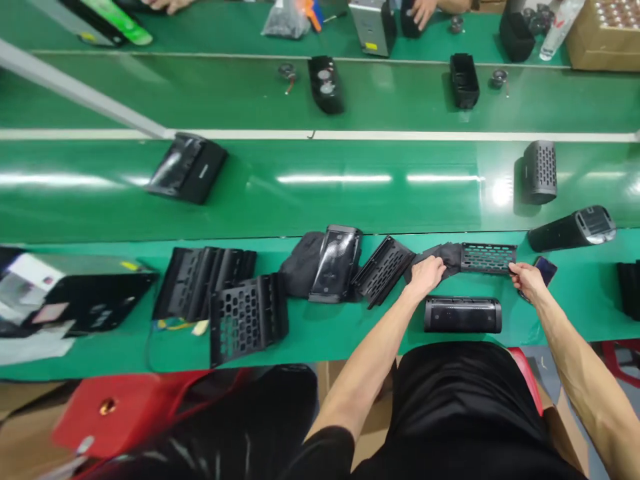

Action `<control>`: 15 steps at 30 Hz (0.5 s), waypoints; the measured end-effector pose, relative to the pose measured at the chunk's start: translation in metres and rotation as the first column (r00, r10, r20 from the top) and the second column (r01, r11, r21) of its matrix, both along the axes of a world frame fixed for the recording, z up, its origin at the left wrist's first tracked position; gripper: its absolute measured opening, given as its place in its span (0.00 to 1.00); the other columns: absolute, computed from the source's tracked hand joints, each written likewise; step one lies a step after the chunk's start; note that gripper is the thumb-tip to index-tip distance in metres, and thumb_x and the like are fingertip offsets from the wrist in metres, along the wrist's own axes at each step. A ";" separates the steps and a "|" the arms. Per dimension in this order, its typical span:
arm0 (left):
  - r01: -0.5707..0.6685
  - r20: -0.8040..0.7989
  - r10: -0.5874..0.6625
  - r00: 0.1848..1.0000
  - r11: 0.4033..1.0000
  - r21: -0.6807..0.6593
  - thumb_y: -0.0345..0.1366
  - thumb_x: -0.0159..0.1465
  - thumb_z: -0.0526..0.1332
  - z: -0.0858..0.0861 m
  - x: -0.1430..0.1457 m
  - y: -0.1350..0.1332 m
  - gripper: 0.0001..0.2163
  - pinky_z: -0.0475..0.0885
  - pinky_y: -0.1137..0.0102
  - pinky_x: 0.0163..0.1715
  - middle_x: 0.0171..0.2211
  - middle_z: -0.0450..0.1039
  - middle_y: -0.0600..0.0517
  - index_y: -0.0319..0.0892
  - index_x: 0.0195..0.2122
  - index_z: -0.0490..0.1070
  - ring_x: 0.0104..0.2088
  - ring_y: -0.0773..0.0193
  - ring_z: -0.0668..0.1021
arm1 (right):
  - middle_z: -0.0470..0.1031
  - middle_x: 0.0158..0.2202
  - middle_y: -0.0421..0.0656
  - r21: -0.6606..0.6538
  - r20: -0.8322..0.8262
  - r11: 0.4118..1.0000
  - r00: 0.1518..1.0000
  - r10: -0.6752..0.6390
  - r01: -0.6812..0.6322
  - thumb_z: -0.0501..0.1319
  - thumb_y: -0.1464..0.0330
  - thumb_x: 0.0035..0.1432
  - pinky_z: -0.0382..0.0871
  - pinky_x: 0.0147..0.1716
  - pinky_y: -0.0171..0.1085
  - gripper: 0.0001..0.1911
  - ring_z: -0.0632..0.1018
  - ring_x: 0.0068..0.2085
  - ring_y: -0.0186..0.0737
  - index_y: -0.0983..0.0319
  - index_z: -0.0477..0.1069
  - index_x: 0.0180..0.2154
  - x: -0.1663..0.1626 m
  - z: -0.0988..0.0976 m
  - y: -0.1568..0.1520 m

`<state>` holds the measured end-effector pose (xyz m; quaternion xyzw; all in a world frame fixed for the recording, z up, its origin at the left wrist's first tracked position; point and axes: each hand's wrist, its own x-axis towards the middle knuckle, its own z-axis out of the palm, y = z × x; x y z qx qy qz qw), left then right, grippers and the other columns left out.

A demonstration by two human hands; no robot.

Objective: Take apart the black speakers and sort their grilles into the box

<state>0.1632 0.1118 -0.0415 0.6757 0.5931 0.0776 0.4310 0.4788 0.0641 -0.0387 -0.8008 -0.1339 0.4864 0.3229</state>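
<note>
My left hand (425, 277) is closed on a dark cloth (447, 256) that lies over the left end of a black perforated grille panel (489, 257). My right hand (526, 279) pinches the right end of that grille. Both rest on the green bench (350, 327). A black cylindrical speaker body (463, 315) lies on its side just in front of my hands. Behind my right hand sits a dark phone (546, 269).
To the left lie another grille (383, 269), a glossy speaker shell (336, 263), a dark pouch (301, 264) and stacked grilles (227, 297). Speakers ride the conveyor (320, 200): one (187, 167) left, one (540, 171) right, one (573, 229) lying down. Other people's hands (424, 12) work at the far side.
</note>
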 end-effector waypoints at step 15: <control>0.081 0.675 0.513 0.530 0.762 -0.642 0.47 0.50 0.72 0.044 0.014 0.016 0.16 0.74 0.68 0.31 0.33 0.80 0.46 0.41 0.27 0.72 0.29 0.62 0.75 | 0.84 0.49 0.47 0.446 -0.243 0.765 0.760 0.603 -0.465 0.80 0.55 0.49 0.78 0.56 0.48 0.29 0.83 0.52 0.52 0.60 0.80 0.49 -0.075 0.067 -0.005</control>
